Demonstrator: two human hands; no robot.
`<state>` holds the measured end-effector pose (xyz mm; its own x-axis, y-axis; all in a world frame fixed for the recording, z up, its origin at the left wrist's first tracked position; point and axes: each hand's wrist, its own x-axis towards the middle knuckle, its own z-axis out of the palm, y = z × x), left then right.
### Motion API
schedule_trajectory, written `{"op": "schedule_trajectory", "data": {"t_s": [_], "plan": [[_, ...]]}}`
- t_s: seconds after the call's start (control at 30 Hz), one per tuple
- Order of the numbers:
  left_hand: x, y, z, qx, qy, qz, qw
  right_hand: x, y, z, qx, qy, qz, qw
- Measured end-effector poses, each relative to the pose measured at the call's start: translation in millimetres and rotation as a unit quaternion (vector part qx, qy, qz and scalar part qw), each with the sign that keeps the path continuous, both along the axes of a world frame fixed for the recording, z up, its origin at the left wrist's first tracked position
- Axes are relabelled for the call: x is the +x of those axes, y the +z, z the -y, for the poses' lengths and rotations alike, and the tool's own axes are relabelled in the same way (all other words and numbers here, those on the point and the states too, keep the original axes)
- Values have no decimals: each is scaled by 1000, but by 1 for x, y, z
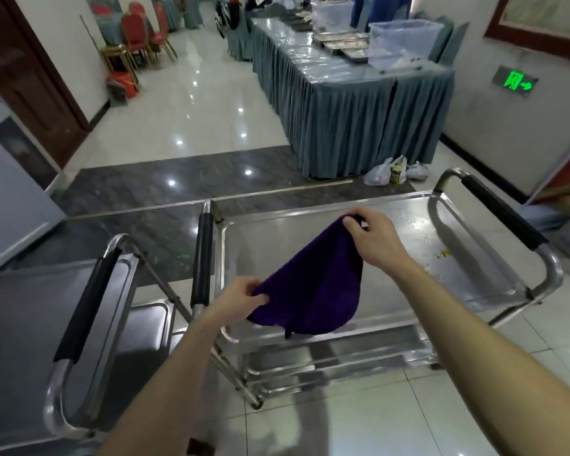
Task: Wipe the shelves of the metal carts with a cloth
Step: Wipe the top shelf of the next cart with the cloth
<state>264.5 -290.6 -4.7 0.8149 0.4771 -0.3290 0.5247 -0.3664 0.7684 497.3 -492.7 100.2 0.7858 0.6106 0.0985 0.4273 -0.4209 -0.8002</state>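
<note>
A purple cloth (313, 284) hangs spread above the top shelf (408, 258) of a steel cart in front of me. My right hand (372, 235) pinches its far corner, my left hand (244, 296) pinches its near corner, and the cloth sags between them. Yellowish crumbs and smears (441, 253) lie on the right part of the top shelf. Lower shelves (336, 357) show under it. A second steel cart (23, 324) stands at the left, its black-padded handle (86, 304) close to my left arm.
The near cart has black-padded handles at its left (202, 255) and right (500, 210) ends. A long skirted table (343, 120) with trays and plastic bins stands beyond. Plastic bags (392, 171) lie on the floor by it. Stacked chairs (135, 37) are far left.
</note>
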Motion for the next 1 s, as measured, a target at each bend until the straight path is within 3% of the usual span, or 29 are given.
{"op": "schedule_trajectory", "data": {"t_s": [0.13, 0.27, 0.4, 0.63, 0.73, 0.87, 0.93, 1.0], "plan": [[-6, 22, -48, 87, 45, 35, 995, 15, -10, -4, -17, -6, 11, 1000], [-5, 45, -71, 63, 123, 93, 986, 25, -22, -1, -42, -29, 16, 999], [8, 57, -67, 73, 112, 57, 989, 28, -28, -16, -70, -5, -8, 998], [11, 68, -44, -58, 148, 91, 983, 25, -22, -20, -70, 30, -59, 995], [31, 73, -10, -139, 145, 115, 973, -1, -23, -20, -58, 100, -77, 990], [62, 70, 34, -253, 148, 152, 944, -35, -31, -17, -39, 186, -173, 966], [60, 63, 42, -266, 140, 146, 942, -38, -37, -15, -44, 177, -148, 972], [47, 49, 44, -181, 119, 133, 967, -34, -47, -14, -18, 169, -149, 974]]}}
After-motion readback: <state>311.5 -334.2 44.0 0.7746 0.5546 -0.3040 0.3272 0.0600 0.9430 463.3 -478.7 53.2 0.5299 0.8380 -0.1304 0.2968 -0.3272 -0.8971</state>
